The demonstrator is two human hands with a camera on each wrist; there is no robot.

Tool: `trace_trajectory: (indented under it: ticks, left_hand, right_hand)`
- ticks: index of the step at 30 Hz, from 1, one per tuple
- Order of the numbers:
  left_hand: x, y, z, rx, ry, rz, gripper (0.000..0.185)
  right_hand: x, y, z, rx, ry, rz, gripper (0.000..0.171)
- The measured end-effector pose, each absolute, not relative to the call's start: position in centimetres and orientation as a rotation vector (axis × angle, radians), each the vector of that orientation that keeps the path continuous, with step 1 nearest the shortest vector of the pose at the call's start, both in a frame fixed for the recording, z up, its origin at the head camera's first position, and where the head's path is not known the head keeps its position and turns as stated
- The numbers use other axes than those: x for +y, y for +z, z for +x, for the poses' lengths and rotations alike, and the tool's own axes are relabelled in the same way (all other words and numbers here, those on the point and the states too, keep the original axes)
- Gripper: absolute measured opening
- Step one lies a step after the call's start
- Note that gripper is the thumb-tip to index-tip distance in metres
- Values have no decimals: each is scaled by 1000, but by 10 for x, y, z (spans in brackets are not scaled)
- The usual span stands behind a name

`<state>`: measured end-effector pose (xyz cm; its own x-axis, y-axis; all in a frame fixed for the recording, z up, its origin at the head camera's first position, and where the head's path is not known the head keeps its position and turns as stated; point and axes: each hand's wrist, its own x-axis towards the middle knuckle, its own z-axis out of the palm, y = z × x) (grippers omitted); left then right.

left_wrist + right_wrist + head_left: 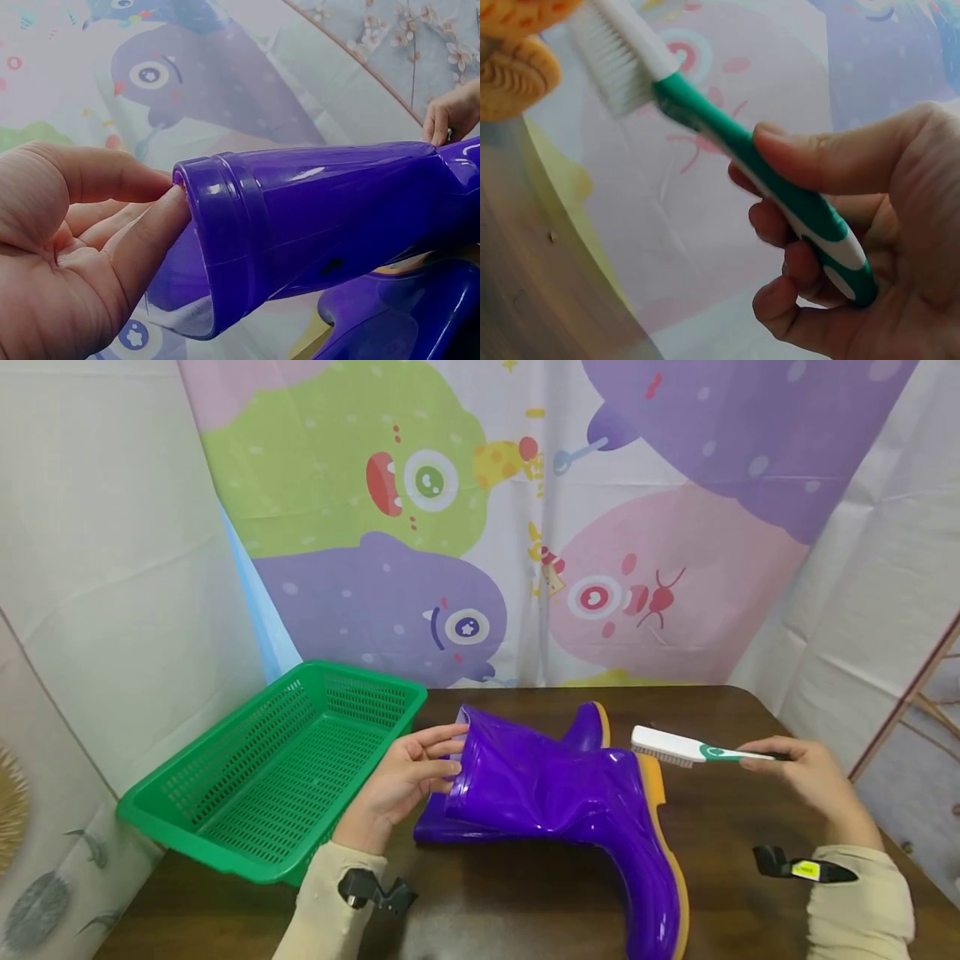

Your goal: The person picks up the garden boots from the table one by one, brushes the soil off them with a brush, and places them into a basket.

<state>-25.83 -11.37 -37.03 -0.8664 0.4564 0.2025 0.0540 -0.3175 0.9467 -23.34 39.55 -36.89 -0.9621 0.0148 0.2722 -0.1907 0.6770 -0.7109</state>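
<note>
1. A dark brown desk [735,902] fills the lower part of the head view, with a colourful cartoon-monster curtain [480,527] hanging behind its far edge.
2. A green plastic basket [187,827] with perforated walls sits at the desk's left edge, its near corner overhanging that edge.
3. Two glossy purple rubber boots [555,785] with yellow soles lie on their sides in the middle of the desk, one resting on top of the other, their open tops pointing toward the basket.
4. The left hand [401,781] pinches the rim of the upper boot's opening, fingers inside and thumb outside.
5. The right hand [806,772], near the desk's right edge, has its fingers curled around the green handle of a brush [693,750].
6. The brush's white bristled head hovers right beside the upper boot's yellow sole; whether it touches cannot be told.
</note>
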Motion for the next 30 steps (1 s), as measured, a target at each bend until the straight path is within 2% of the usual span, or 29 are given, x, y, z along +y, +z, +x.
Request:
trace_trajectory:
  ticks: [4,9,14,22,30]
  left_hand:
    - [-114,-371,-258,1654,2267,637,50]
    - [-113,-370,-259,1665,2263,633,50]
    - [-114,-370,-258,1663,2259,632,50]
    - [-114,-370,-258,1640,2265,631,50]
    - [-115,-370,-258,1621,2273,624,49]
  right_hand:
    - [396,-366,-231,-2649,1132,78,23]
    - [389,-357,-228,-2574,1151,103,15]
    - [373,-349,-223,-2470,1195,226,14]
    - [342,-342,-221,-2313,1224,561,23]
    - [333,-347,-225,-2411,1173,627,21]
